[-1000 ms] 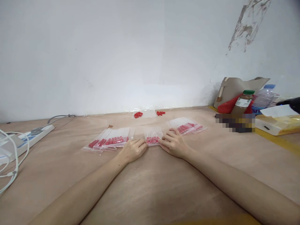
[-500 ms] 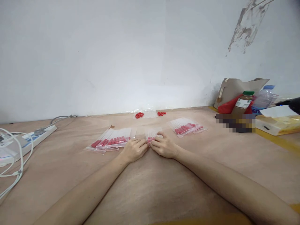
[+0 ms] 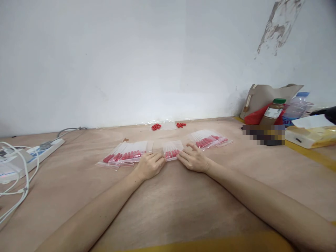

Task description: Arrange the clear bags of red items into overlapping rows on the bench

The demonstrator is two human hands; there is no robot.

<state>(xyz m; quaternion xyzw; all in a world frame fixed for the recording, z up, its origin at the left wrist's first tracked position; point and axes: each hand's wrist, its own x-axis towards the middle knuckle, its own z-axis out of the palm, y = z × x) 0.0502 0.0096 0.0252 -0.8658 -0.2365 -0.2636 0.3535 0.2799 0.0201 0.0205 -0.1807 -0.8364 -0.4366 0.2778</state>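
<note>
Between my hands a small clear zip-lock bag (image 3: 173, 147) lies flat, with several white sticks with red ends in it. At the bag's near left corner my left hand (image 3: 151, 165) is closed, its thumb and fingers pinching the edge. My right hand (image 3: 193, 159) is closed at the near right corner, fingers pressed together on the zip strip and the index finger raised. Left of my left hand lie overlapping filled bags (image 3: 126, 152) with the same red-ended sticks. More filled bags (image 3: 208, 139) lie just beyond my right hand.
Small red pieces (image 3: 156, 127) and clear plastic lie by the wall. A power strip (image 3: 44, 154) with white cables (image 3: 26, 175) is at the left. At the right stand a beige bag (image 3: 262, 94), a green-capped bottle (image 3: 273, 113), a clear bottle (image 3: 296, 106) and a yellow-white packet (image 3: 312, 133).
My right hand has slid right along the bag's near edge, away from my left hand, uncovering more red ends. My left hand stays at the left corner. The view has shifted slightly.
</note>
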